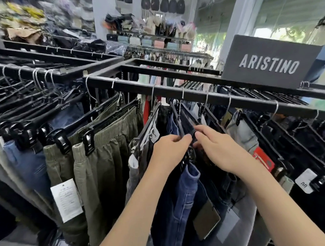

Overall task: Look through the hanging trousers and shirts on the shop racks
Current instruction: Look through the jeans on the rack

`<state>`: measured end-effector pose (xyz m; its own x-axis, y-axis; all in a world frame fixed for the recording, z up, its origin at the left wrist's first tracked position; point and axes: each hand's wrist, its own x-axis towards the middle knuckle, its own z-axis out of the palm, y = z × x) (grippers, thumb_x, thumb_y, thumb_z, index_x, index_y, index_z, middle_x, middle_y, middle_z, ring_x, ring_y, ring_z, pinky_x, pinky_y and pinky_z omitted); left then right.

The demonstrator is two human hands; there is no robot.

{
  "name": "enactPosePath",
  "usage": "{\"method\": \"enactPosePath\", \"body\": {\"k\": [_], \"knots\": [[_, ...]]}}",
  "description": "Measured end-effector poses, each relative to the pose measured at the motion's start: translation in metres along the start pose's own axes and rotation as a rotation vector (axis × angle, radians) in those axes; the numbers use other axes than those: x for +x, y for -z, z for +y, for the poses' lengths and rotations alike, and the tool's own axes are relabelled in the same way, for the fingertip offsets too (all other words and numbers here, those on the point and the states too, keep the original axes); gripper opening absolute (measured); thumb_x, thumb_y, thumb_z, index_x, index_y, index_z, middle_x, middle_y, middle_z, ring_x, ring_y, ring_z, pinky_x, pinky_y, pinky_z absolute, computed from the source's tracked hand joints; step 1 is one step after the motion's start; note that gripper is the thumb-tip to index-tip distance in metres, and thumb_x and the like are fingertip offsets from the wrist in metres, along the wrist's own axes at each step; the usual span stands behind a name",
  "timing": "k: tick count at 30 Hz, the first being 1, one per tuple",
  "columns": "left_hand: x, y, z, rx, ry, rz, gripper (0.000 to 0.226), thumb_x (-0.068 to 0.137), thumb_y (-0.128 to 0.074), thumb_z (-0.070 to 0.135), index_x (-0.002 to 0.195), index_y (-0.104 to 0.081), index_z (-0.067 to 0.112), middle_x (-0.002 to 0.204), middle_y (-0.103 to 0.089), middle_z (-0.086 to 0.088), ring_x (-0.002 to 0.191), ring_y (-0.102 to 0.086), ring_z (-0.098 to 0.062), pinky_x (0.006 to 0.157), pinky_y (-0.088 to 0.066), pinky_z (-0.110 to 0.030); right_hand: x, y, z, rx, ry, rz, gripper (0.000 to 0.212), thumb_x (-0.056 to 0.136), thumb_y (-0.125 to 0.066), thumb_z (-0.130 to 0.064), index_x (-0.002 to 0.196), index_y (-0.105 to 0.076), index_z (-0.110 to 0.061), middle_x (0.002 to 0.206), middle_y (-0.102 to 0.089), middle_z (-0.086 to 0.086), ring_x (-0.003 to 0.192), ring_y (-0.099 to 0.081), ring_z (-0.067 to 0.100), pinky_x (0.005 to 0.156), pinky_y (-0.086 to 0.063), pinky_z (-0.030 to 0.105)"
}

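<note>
Trousers hang on black clip hangers from a black metal rail [175, 93] that runs across the view. My left hand [168, 150] and my right hand [214, 148] meet at the middle of the rail, fingers curled on the black hanger [184, 125] of a pair of dark blue jeans [186, 192]. Left of them hang olive green trousers [104, 161] with a white paper tag [65, 199]. To the right are black trousers [306, 154] and a grey pair [241, 134] with a red tag.
A black sign reading ARISTINO [270, 64] stands on the rail at the right. More hangers with blue and pale trousers [26, 160] fill a second rail on the left. Shelves of folded clothes and bags [154, 27] line the back wall. A glass shopfront [287, 17] is at the far right.
</note>
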<state>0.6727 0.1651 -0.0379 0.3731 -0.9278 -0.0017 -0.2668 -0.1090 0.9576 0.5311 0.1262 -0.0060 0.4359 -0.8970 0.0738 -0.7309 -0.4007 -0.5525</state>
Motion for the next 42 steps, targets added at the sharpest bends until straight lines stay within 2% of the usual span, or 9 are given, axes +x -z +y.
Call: {"method": "enactPosePath", "body": {"k": [3,6,11,18,25,28,30,37,42], "knots": [[0.009,-0.003,0.002,0.047,0.01,0.005,0.028,0.082,-0.065,0.037,0.06,-0.057,0.022,0.064,-0.055,0.006,0.06,-0.049,-0.008,0.064,-0.047,-0.025,0.0,-0.004,0.002,0.009,0.007,0.019,0.043,0.102,-0.03,-0.05,0.143,-0.04,-0.04,0.111,-0.068,-0.006,0.085,-0.062,0.005,0.079,-0.047,0.03],[0.016,-0.003,0.003,-0.129,0.036,0.039,0.029,0.08,-0.066,0.027,0.079,-0.068,-0.002,0.069,-0.057,-0.004,0.065,-0.051,-0.016,0.063,-0.045,-0.033,-0.002,-0.009,0.002,-0.004,0.02,0.053,0.042,0.102,-0.031,-0.049,0.142,-0.041,-0.037,0.101,-0.067,-0.01,0.098,-0.061,0.013,0.09,-0.046,0.035],[0.015,-0.009,0.006,-0.306,0.062,0.048,0.01,0.074,-0.062,0.023,0.078,-0.063,0.014,0.07,-0.05,-0.008,0.066,-0.047,-0.016,0.062,-0.037,-0.031,-0.007,-0.011,-0.001,-0.063,0.021,0.097,0.042,0.103,-0.03,-0.049,0.141,-0.043,-0.035,0.087,-0.059,-0.012,0.099,-0.056,0.015,0.083,-0.044,0.033],[0.025,-0.013,0.026,-0.267,0.109,0.079,0.013,0.072,-0.061,0.023,0.072,-0.058,0.01,0.067,-0.047,-0.011,0.062,-0.045,-0.02,0.06,-0.035,-0.033,-0.002,-0.011,0.003,-0.046,0.045,0.12,0.043,0.103,-0.033,-0.048,0.14,-0.045,-0.03,0.093,-0.061,-0.013,0.107,-0.06,0.021,0.087,-0.047,0.036],[0.051,-0.018,-0.004,-0.231,0.29,0.154,0.06,0.061,-0.061,0.025,0.116,-0.06,0.0,0.102,-0.068,-0.018,0.085,-0.067,-0.03,0.077,-0.057,-0.038,-0.005,-0.018,0.011,-0.086,0.131,0.198,0.05,0.1,-0.033,-0.052,0.143,-0.037,-0.028,0.109,-0.07,-0.009,0.108,-0.061,0.024,0.09,-0.05,0.043],[0.033,-0.022,-0.027,-0.155,0.301,0.185,0.012,0.07,-0.067,0.01,0.073,-0.061,0.0,0.066,-0.058,-0.011,0.06,-0.056,-0.019,0.058,-0.046,-0.029,-0.004,-0.018,0.015,-0.099,0.167,0.197,0.046,0.099,-0.038,-0.049,0.139,-0.044,-0.026,0.105,-0.072,-0.007,0.104,-0.063,0.022,0.097,-0.048,0.04],[0.019,-0.023,-0.042,-0.117,0.3,0.193,0.027,0.08,-0.062,0.001,0.056,-0.052,0.008,0.055,-0.044,-0.007,0.052,-0.04,-0.016,0.054,-0.03,-0.027,-0.005,-0.015,0.016,-0.14,0.194,0.198,0.041,0.1,-0.041,-0.043,0.136,-0.048,-0.024,0.106,-0.073,-0.006,0.104,-0.063,0.02,0.104,-0.042,0.035],[-0.049,-0.01,-0.077,-0.007,0.254,0.142,0.027,0.081,-0.056,-0.003,0.085,-0.069,0.02,0.083,-0.06,-0.006,0.077,-0.051,-0.016,0.069,-0.035,-0.027,-0.003,-0.013,0.024,-0.217,0.288,0.148,0.031,0.099,-0.044,-0.037,0.118,-0.061,-0.021,0.101,-0.073,-0.001,0.098,-0.061,0.023,0.12,-0.022,0.038],[-0.126,-0.002,-0.097,-0.012,0.3,0.159,0.049,0.078,-0.053,-0.008,0.105,-0.074,0.028,0.095,-0.074,-0.001,0.079,-0.057,-0.015,0.068,-0.041,-0.024,-0.001,-0.015,0.03,-0.2,0.364,0.204,0.026,0.096,-0.048,-0.03,0.105,-0.068,-0.016,0.089,-0.072,0.004,0.088,-0.061,0.027,0.115,-0.031,0.045]]}}
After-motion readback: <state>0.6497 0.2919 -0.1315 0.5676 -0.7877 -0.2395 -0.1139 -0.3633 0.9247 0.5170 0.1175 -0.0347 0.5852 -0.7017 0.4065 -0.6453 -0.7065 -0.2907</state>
